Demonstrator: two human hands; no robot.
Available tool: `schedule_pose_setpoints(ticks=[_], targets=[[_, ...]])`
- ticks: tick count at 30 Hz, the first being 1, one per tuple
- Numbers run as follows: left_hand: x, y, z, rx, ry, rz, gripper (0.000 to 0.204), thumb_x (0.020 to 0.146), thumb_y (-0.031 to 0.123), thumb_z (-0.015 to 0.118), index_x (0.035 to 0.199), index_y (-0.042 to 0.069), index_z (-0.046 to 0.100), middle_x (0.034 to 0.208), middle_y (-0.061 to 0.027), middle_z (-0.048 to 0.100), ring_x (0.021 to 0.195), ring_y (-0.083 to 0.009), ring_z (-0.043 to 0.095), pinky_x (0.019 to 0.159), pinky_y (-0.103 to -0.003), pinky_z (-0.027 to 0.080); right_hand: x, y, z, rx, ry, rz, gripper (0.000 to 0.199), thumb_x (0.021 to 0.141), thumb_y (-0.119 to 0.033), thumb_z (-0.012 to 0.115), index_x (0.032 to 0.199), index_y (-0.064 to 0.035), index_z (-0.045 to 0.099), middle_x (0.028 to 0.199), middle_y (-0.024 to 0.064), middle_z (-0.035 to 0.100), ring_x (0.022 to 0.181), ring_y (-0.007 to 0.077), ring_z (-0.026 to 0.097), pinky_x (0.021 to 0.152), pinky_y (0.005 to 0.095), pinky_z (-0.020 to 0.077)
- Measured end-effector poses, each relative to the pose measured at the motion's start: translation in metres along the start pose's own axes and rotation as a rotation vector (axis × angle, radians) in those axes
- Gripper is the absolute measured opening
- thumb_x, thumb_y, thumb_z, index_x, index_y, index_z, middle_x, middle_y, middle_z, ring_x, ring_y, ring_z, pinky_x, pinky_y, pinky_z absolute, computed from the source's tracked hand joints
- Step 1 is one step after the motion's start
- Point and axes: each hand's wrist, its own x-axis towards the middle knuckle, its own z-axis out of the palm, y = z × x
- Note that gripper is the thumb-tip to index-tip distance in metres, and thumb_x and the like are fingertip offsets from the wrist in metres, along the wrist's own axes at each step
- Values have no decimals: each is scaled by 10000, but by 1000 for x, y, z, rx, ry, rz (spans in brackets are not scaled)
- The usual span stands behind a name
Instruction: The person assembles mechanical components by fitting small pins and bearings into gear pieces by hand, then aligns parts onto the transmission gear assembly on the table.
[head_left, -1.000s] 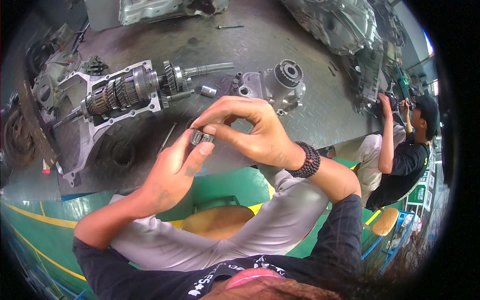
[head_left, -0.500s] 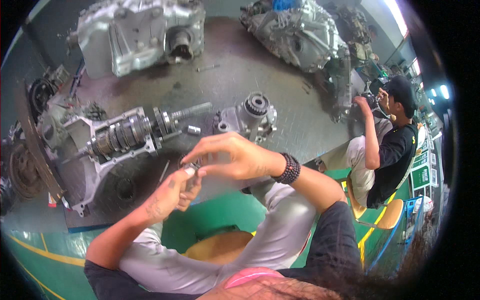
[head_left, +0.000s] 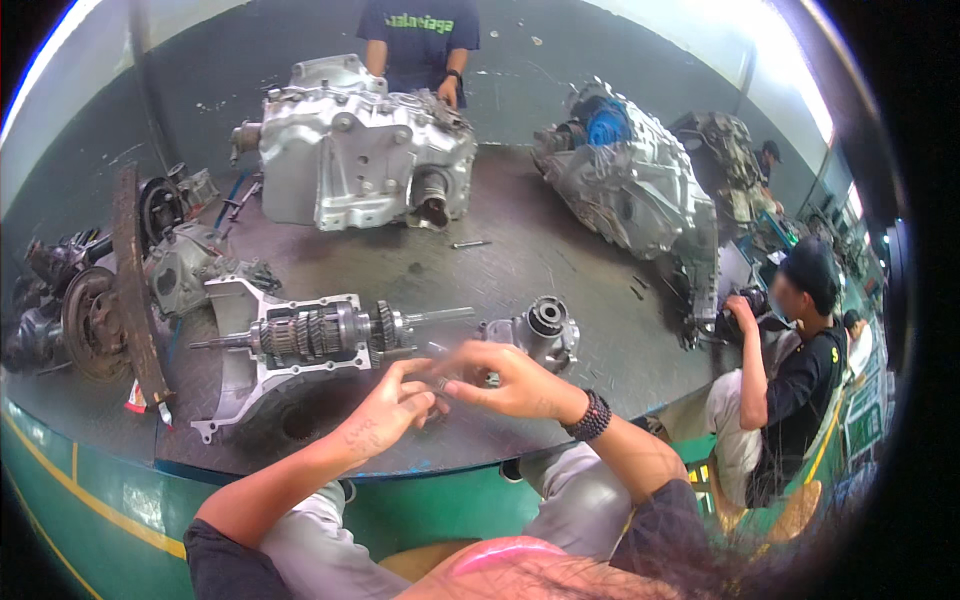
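Observation:
My left hand (head_left: 393, 410) is closed, its thumb and fingers pinching a small metal part (head_left: 438, 384) whose kind is too small to make out. From the right, my right hand (head_left: 515, 382) reaches to the same part, its thumb against it and its forefinger smeared by motion. Both hands are above the table's near edge. Just beyond them lies a gearbox housing half (head_left: 235, 385) with a gear shaft (head_left: 318, 333) in it. A smaller metal housing with a toothed ring (head_left: 547, 316) stands behind my right hand.
A large silver gearbox case (head_left: 365, 165) stands at the back, with a person's hand (head_left: 448, 92) on it. Another silver housing (head_left: 625, 185) is at back right. A loose bolt (head_left: 470, 244) lies mid-table. Rusty drum parts (head_left: 95, 325) sit left. A seated co-worker (head_left: 795, 380) works at right.
The view has tilted up, showing more of the table's far side and a person standing there. My hands have come forward over the tabletop, still together at the small part.

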Motion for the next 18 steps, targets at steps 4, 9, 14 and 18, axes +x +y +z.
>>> schedule_pose_setpoints(ticks=[4,9,14,18], targets=[[-2,4,-6,136,-47,100,599,1040,120,603,1538,19,286,1130,-128,674,863,-126,577,821,-293,492,1,-7,0,31,-52,88,285,981,-273,709,1168,-58,704,1021,102,732,821,185,685,718,324,541],[-7,6,-7,502,67,198,512,1027,119,633,1474,28,401,1040,-121,730,966,-168,681,877,-325,528,2,-12,-6,-10,-137,144,298,988,-283,706,1152,-35,687,941,107,732,803,187,686,723,340,535],[-5,14,1,491,80,276,410,1030,97,612,1408,14,475,986,-129,739,967,-174,705,913,-345,537,-4,-4,-10,-8,-52,114,329,970,-330,718,1094,-27,677,820,115,719,713,195,666,673,341,529],[-3,19,6,493,123,340,432,1024,101,620,1424,25,476,953,-108,743,917,-159,703,863,-321,546,-5,1,-17,-27,-40,104,343,966,-336,729,1090,-23,663,776,102,697,688,182,654,644,335,515]])
